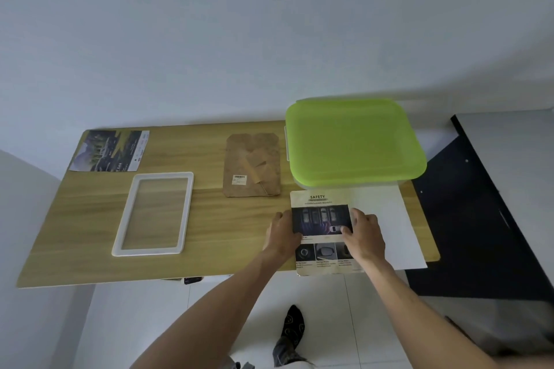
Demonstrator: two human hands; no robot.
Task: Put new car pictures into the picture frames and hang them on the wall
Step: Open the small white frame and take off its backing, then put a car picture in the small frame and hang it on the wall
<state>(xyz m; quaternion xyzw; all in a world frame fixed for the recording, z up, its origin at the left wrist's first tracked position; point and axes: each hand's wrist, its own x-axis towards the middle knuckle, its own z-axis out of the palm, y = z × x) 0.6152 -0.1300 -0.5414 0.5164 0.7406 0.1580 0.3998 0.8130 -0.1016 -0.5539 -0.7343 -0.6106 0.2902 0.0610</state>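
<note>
A white picture frame lies flat and empty on the wooden table, long axis running away from the viewer, the wood showing through its clear pane. Its brown backing board, bearing a small white label, lies flat to the right, apart from it. One car picture lies at the far left corner; another, headed "SAFETY", overhangs the near edge.
</note>
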